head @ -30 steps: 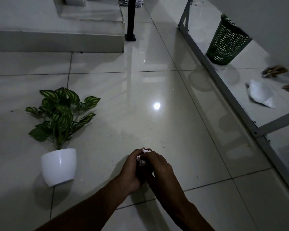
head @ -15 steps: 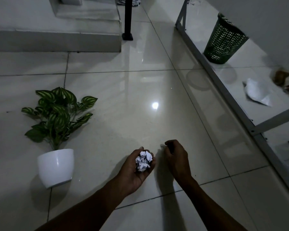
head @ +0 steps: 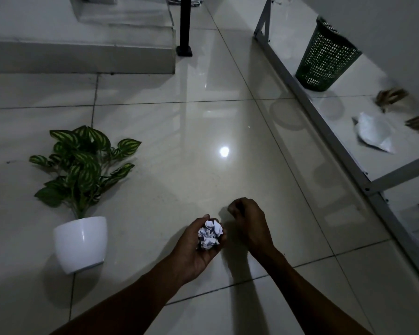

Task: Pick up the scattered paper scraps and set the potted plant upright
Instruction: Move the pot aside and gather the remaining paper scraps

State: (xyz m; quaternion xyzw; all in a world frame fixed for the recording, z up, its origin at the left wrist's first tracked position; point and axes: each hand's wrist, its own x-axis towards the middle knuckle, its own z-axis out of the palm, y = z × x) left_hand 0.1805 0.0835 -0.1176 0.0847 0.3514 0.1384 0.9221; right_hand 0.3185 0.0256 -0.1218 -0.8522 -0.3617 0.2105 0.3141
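My left hand point(head: 196, 247) is palm up low over the tiled floor, shut on a crumpled ball of white paper scraps point(head: 209, 234). My right hand point(head: 248, 221) hovers just to its right, knuckles up and fingers curled closed; nothing shows in it. The potted plant point(head: 82, 163), with striped green leaves, lies tipped on the floor at the left. Its white pot point(head: 80, 243) is nearest me and the leaves point away. Both hands are well apart from it.
A grey metal frame point(head: 324, 131) runs diagonally along the right. Past it I see a green mesh basket point(head: 324, 56) and a white crumpled sheet point(head: 374, 134). A raised step point(head: 82, 54) and a black post point(head: 184, 25) stand at the back.
One second ago both hands were pressed together around the paper ball. My right hand has since drawn away to the right, and the ball stays in my left palm.
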